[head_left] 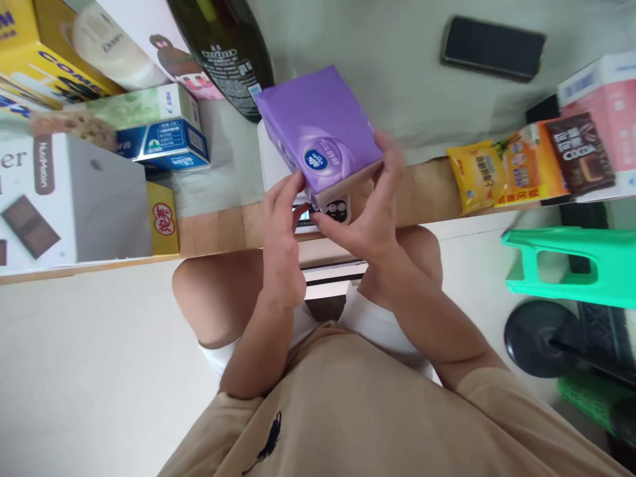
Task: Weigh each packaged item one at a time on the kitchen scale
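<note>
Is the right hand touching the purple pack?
Touching. The head view shows the right hand with its fingers pressed against the near right edge of the purple pack.

White scale (pixel 271 159) mostly hidden under purple tissue pack (pixel 320 136); only left strip and front panel show. Scale display (pixel 304 217) partly covered by left hand (pixel 281 238) fingers, reading unreadable. Right hand (pixel 375 212) hides pack's near right corner. Dark bottle (pixel 226 46) cut off by top edge, label print too small to read. Yellow box (pixel 30 46) cropped at top-left corner. White chocolate box (pixel 59 199) cut by left edge, lettering partial. Pink-white carton (pixel 603 99) cut by right edge. Snack packets (pixel 527 165) blurred, text illegible.
</note>
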`<state>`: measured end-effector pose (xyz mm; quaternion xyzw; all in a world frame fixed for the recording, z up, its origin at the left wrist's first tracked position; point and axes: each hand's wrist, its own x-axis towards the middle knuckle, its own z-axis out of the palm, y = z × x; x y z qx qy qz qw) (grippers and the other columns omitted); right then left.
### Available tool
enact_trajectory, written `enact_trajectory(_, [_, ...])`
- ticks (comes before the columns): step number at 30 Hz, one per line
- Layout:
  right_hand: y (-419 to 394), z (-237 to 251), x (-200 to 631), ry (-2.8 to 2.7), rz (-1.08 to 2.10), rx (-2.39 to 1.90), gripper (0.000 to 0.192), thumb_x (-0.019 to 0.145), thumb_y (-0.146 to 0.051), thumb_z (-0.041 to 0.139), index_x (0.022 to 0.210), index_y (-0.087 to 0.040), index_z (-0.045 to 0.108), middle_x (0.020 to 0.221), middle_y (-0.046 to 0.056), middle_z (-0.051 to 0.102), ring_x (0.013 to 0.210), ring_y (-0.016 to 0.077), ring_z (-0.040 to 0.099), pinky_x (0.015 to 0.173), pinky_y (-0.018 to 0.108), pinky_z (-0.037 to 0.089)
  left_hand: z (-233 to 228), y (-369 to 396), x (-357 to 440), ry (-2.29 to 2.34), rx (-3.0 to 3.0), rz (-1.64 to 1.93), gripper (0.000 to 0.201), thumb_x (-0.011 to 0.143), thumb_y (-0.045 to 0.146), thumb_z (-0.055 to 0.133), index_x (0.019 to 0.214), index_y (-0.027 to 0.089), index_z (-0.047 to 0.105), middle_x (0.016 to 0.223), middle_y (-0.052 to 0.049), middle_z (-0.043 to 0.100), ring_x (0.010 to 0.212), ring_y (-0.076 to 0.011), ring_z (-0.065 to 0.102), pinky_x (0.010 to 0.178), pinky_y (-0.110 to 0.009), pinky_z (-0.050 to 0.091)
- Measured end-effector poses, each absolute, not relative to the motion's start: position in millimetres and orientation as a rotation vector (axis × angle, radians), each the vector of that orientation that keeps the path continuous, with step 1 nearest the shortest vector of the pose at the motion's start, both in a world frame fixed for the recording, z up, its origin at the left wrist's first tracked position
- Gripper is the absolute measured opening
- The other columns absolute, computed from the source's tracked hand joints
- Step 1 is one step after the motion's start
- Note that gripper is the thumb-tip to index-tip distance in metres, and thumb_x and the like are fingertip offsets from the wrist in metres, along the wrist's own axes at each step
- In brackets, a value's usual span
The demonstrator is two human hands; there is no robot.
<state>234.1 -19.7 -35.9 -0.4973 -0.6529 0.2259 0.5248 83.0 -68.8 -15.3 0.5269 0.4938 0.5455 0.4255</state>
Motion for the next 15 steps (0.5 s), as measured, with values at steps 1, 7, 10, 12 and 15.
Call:
enact_trajectory(1, [-21.2,-36.8,234.1,-1.581,0.486,-1.178,0.100,0.069,-0.062,0.084,0.149,-0.035,0.031,0.154,0.011,0.051,0.153,0.0350,0.045,0.135,0.065,0.036,-14.9,-71.2,83.9,1.232,1.358,1.345,0.069,0.096,0.083,0.044,0.149,0.041,0.061,0.155,-0.005,0.056,0.147,-0.0331,0.055,0.115,-0.050,0.058])
enact_trajectory(7, [-30.5,-32.1,227.4,-1.514,0.442,-1.346,0.084,0.072,-0.044,0.086,0.143,-0.036,0.041,0.149,0.012,0.051,0.145,0.0348,0.048,0.131,0.066,0.040,-16.0,-81.6,93.0,1.062,1.365,1.287,0.062,0.099,0.069,0.054,0.157,0.046,0.052,0.174,0.002,0.040,0.166,-0.0302,0.033,0.130,-0.048,0.045])
enact_trajectory(10, [-33.8,-21.3,231.9,-1.473,0.369,-1.345,0.075,0.073,-0.042,0.083,0.138,-0.034,0.047,0.140,0.012,0.055,0.139,0.0341,0.053,0.126,0.066,0.046,-16.6,-84.9,102.9,0.940,1.301,1.381,0.064,0.094,0.070,0.062,0.154,0.049,0.052,0.173,0.003,0.042,0.162,-0.0308,0.043,0.126,-0.046,0.049])
enact_trajectory(12, [-37.7,-9.7,249.4,-1.463,0.275,-1.270,0.070,0.072,-0.045,0.083,0.134,-0.032,0.053,0.133,0.010,0.058,0.131,0.0323,0.057,0.122,0.063,0.050,-16.2,-86.1,108.1,0.910,1.299,1.489,0.062,0.092,0.071,0.063,0.149,0.047,0.056,0.167,-0.001,0.050,0.148,-0.0317,0.058,0.120,-0.046,0.054])
enact_trajectory(15, [-48.2,14.9,308.8,-1.304,0.219,-1.184,0.066,0.071,-0.054,0.085,0.127,-0.031,0.059,0.130,0.006,0.057,0.134,0.0290,0.057,0.122,0.055,0.051,-15.9,-85.5,110.6,0.927,1.260,1.608,0.055,0.092,0.067,0.066,0.141,0.043,0.064,0.156,-0.003,0.061,0.132,-0.0274,0.068,0.110,-0.041,0.058])
